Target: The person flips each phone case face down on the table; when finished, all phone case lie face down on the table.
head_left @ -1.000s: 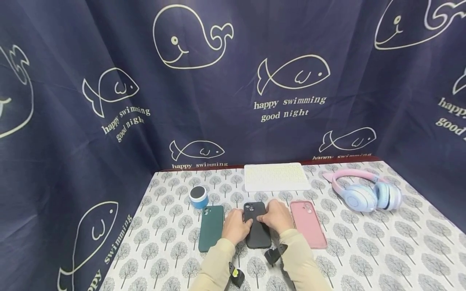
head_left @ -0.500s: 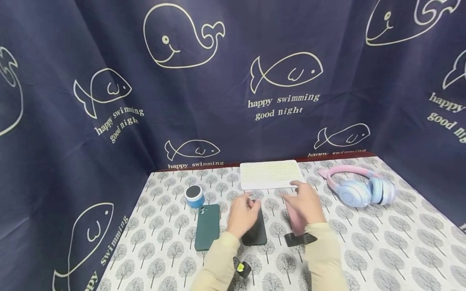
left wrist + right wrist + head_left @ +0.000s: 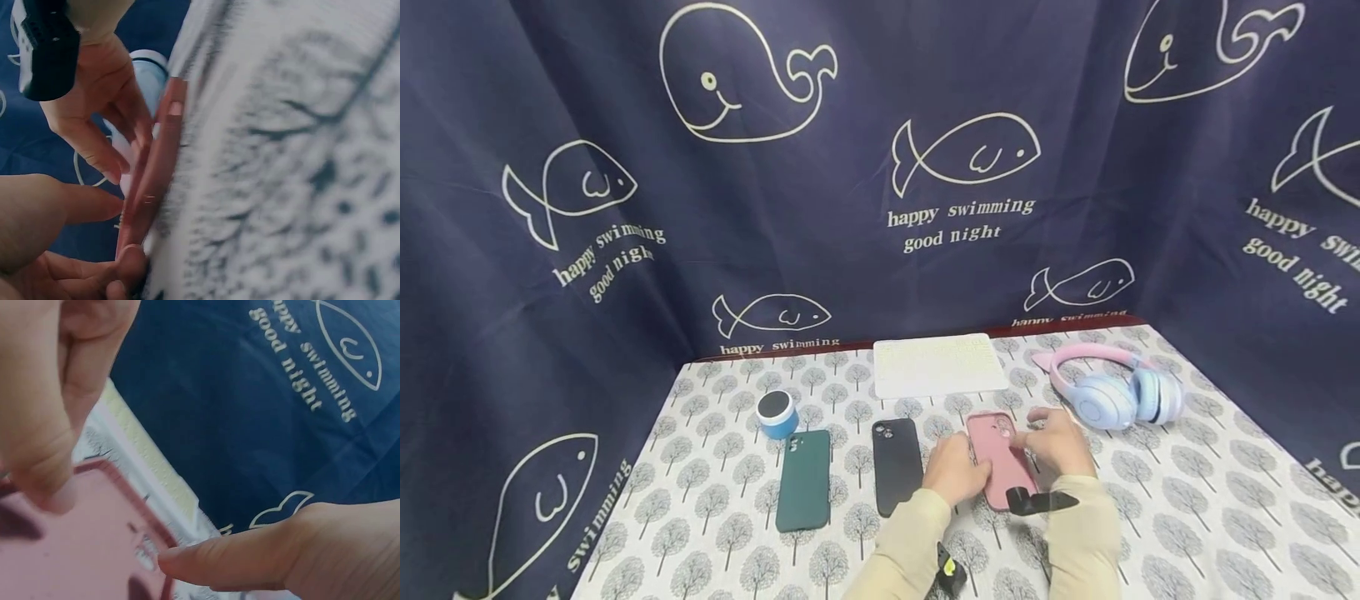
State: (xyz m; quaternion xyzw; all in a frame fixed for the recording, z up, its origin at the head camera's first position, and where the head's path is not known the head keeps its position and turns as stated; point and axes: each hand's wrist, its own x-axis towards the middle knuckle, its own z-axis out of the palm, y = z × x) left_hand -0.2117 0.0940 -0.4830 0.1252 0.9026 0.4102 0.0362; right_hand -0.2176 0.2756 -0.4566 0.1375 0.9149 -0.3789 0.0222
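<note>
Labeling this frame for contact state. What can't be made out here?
- Head view: lower part of the pink case is covered by the left hand and right hand.
- Left wrist view: tablecloth blurred; case seen edge-on only.
- Right wrist view: case cut off by the bottom edge.
- Keyboard keys too small to read.

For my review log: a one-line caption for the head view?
Both hands, left and right, hold the pink phone case beside black and green cases.
</note>
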